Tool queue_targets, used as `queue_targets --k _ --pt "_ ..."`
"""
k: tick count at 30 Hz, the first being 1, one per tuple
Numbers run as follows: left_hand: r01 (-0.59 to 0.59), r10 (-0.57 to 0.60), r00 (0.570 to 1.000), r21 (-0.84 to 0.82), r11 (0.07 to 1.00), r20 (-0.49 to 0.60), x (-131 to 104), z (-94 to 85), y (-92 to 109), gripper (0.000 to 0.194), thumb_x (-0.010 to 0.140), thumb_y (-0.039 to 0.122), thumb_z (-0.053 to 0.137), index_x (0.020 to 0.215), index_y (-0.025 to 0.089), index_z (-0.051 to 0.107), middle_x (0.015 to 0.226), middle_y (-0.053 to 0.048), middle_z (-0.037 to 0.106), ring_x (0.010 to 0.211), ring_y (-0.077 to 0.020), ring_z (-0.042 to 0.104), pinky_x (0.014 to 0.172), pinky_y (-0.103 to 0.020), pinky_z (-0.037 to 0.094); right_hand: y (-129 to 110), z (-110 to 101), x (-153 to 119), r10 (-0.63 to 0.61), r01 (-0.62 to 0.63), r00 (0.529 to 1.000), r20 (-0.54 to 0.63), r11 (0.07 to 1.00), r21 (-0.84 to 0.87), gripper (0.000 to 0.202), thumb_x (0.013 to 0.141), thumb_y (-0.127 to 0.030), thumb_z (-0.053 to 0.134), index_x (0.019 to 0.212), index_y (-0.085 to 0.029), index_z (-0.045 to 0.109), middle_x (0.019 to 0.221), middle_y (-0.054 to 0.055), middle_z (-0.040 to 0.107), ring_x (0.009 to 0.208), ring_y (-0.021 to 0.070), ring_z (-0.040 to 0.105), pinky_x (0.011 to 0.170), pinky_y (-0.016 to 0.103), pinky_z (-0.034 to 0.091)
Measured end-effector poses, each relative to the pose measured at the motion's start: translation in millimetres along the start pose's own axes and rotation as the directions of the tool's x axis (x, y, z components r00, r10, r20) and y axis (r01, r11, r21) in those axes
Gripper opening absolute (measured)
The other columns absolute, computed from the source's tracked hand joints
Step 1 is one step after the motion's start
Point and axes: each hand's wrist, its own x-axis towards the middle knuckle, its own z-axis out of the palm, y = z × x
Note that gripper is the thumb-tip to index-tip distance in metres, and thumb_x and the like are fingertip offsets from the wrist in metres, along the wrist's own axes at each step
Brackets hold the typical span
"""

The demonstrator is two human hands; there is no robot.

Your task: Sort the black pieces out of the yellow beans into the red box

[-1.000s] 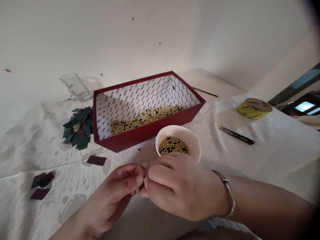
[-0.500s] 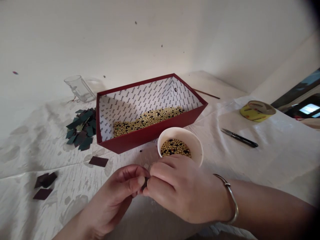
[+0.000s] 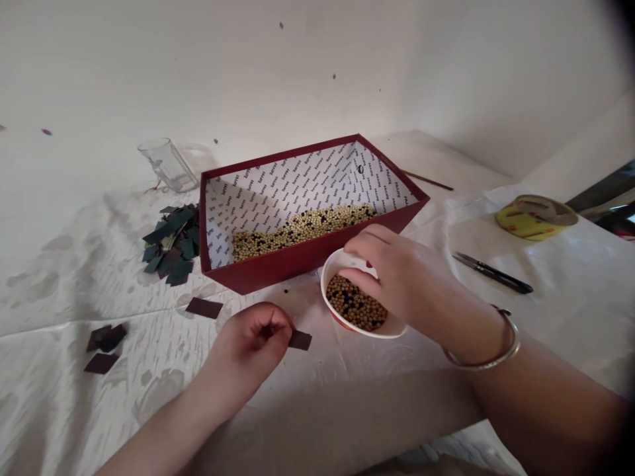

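- Over the white cup (image 3: pixel 395 326): right hand (image 3: pixel 404 271), grip apart, thumb below fingers; can't tell if it touches the rim.
- Cup is on the cloth-covered desk (image 3: pixel 347 367), just in front of the red box (image 3: pixel 278 268); yellow and black grains (image 3: pixel 354 304) inside.
- Left hand (image 3: pixel 255 350): grip clamped on a dark strip (image 3: pixel 301 340), left of the cup, free end pointing toward it.
- Box holds similar grains.
- Left of box: pile of dark green pieces (image 3: pixel 171 246); one loose dark piece (image 3: pixel 204 307) between pile and left hand.
- Right: snips (image 3: pixel 496 274) near a yellow tape roll (image 3: pixel 530 227).
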Motion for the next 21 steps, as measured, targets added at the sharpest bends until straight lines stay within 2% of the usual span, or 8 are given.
queue_targets --k 2,4,7,10,16,19,21 --pt "-0.112 0.121 0.992 0.161 0.981 -0.045 2 -0.9 -1 0.015 0.082 0.022 0.056 0.066 0.021 0.057 0.075 -0.004 0.066 0.072 -0.0205 0.059 0.065 -0.031 0.042 3 2 0 0.014 -0.011 0.999 -0.045 0.998 0.054 0.011 0.091 -0.028 0.059 0.095 -0.018 0.061 0.092 0.004 0.062 0.077 0.0158 0.057 0.062 0.027 0.04" --pt "-0.253 0.288 0.955 0.308 0.917 -0.073 6 -2.9 -4 0.014 0.082 0.019 0.057 0.068 0.021 0.058 0.093 -0.007 0.071 0.09 -0.0247 0.063 0.077 -0.034 0.044 1 1 -1 0.003 0.009 0.995 -0.104 0.993 0.12 0.011 0.092 -0.028 0.058 0.094 -0.018 0.062 0.091 0.004 0.062 0.077 0.0155 0.058 0.063 0.027 0.042" --pt "-0.375 0.434 0.9 0.454 0.808 -0.028 12 -6.1 -8 0.013 0.085 0.019 0.057 0.073 0.022 0.061 0.111 -0.01 0.072 0.11 -0.0288 0.06 0.09 -0.038 0.041 -4 -1 -2 -0.027 0.055 0.989 -0.146 0.98 0.193 0.011 0.092 -0.027 0.058 0.088 -0.018 0.063 0.087 0.003 0.064 0.076 0.0143 0.058 0.066 0.027 0.044" --pt "-0.383 0.436 0.9 0.52 0.763 0.024 17 -7.6 -11 0.015 0.088 0.021 0.054 0.076 0.022 0.063 0.113 -0.012 0.072 0.105 -0.0293 0.061 0.089 -0.039 0.042 -8 -2 -2 -0.035 0.067 0.989 -0.145 0.971 0.228 0.012 0.092 -0.025 0.058 0.084 -0.018 0.064 0.085 0.003 0.065 0.076 0.0137 0.059 0.068 0.027 0.045" --pt "-0.339 0.385 0.922 0.555 0.76 0.036 18 -8.8 -14 0.018 0.091 0.027 0.052 0.085 0.022 0.068 0.104 -0.01 0.074 0.091 -0.0279 0.062 0.081 -0.039 0.045 -8 -1 -1 -0.032 0.064 0.991 -0.133 0.967 0.245 0.015 0.093 -0.025 0.056 0.085 -0.017 0.066 0.083 0.002 0.065 0.077 0.0131 0.06 0.071 0.027 0.045" --pt "-0.332 0.354 0.933 0.512 0.792 0.056 15 -9.0 -14 0.023 0.093 0.028 0.047 0.097 0.021 0.068 0.097 -0.009 0.072 0.089 -0.026 0.063 0.077 -0.038 0.046 -8 1 -1 -0.039 0.081 0.986 -0.159 0.961 0.263 0.016 0.093 -0.024 0.055 0.083 -0.017 0.065 0.082 0.002 0.064 0.076 0.0128 0.059 0.07 0.026 0.045" --pt "-0.313 0.319 0.946 0.427 0.848 0.06 14 -9.0 -15 0.023 0.094 0.03 0.045 0.098 0.021 0.066 0.097 -0.008 0.072 0.089 -0.0244 0.063 0.077 -0.037 0.046 -9 0 -2 -0.049 0.102 0.98 -0.195 0.956 0.276 0.015 0.092 -0.023 0.056 0.081 -0.018 0.064 0.082 0.002 0.064 0.076 0.0127 0.059 0.069 0.026 0.046"
